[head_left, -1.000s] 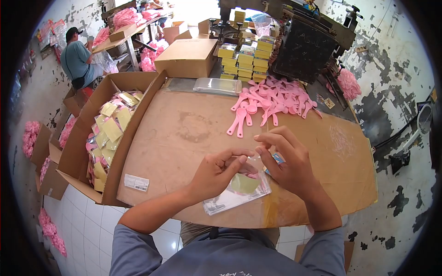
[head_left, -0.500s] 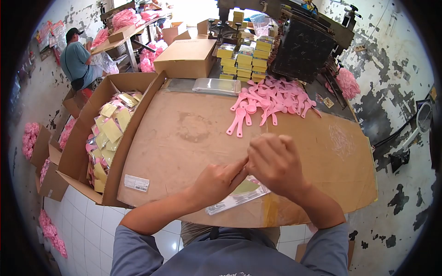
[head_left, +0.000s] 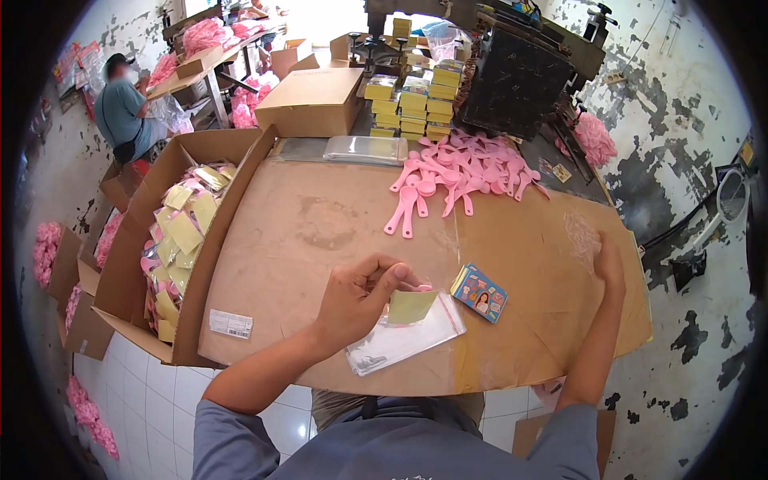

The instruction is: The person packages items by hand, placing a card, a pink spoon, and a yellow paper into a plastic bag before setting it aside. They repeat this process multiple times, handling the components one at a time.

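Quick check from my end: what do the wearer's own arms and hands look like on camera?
Left hand and right hand are bare, with no glove or wristwatch showing. The sleeves are short, plain grey-blue, ending near the elbows, and match the shirt.

Bright, blown-out top centre | fisheye bowing, black corners | glossy white-tiled floor glares (one small hotspot)
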{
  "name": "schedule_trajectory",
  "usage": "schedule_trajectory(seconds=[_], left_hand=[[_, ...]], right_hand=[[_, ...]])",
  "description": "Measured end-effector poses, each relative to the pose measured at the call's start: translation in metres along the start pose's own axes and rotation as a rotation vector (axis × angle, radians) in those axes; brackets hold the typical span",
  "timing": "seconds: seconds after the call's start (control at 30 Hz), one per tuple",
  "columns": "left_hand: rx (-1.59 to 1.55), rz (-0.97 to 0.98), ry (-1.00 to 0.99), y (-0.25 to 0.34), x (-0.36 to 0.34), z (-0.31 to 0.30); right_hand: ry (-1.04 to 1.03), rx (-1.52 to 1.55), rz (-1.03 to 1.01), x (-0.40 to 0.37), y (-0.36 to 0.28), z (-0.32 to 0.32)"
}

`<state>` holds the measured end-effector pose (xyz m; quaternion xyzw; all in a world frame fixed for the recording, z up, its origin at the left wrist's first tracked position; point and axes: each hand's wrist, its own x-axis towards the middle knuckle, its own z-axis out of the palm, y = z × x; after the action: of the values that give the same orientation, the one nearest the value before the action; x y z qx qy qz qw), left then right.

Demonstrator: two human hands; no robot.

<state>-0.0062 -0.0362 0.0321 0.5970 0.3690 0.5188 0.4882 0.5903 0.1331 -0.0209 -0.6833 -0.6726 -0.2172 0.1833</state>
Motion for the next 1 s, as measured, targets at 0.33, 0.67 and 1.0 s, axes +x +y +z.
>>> schedule_trajectory(seconds=[0.33,0.67,1.0], left_hand=[[0.082,-0.042,0.000,0.003,0.001,0.007],[-0.142,-0.132,0.048,-0.019,0.002,0.005],[-0.143,-0.231,0.023,-0.026,0.005,0.000]], right_hand=[[-0.039,0.600,-0.159,-0.017,-0.189,-0.117],[-0.842,1.520,-0.273,-0.064,-0.350,-0.137],[-0.943,1.724,-0.029,-0.063,-0.343,-0.117]])
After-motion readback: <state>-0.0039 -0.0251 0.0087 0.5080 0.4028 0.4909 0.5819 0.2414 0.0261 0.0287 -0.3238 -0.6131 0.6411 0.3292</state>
